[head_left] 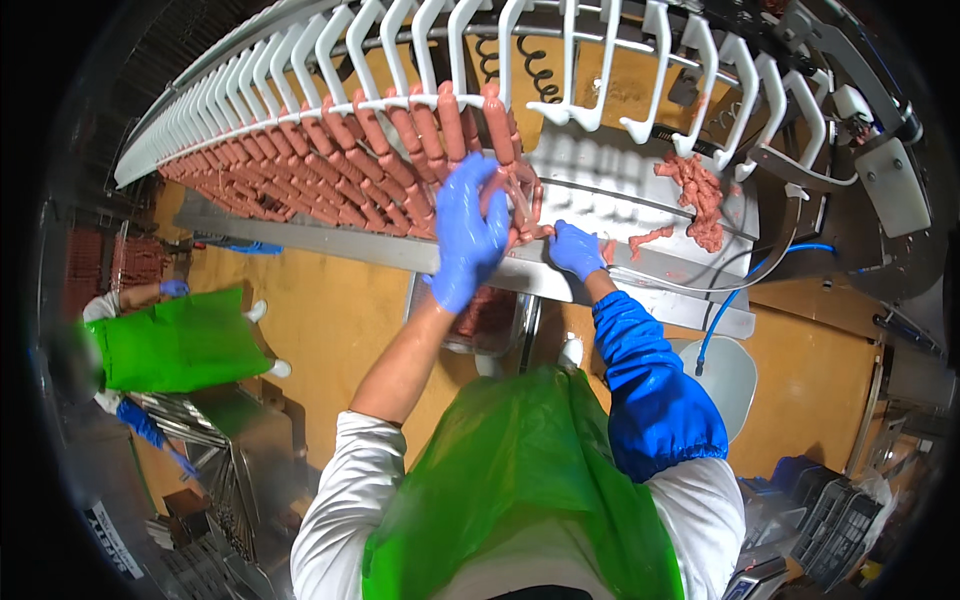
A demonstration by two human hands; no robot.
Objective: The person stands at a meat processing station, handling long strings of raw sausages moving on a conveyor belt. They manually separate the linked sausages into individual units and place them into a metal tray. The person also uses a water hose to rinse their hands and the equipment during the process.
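Observation:
Long rows of linked pink sausages [330, 160] hang from white hooks [390, 45] along a curved rail. My left hand [470, 235], in a wet blue glove, is closed around a sausage link at the right end of the rows. Beside its thumb hangs a pale, slack strip of sausage casing [520, 197]. To the right, my right hand [577, 250], also gloved in blue, is closed at the metal table's front edge. Its fingertips pinch the end of the casing, with a little pink meat next to them.
Loose sausage meat [700, 200] lies on the metal table [640, 180], and bare hooks hang above it. A pale tub [725, 385] and a blue hose [718, 312] are at the right. A co-worker in a green apron [180, 340] stands at the left by metal racks.

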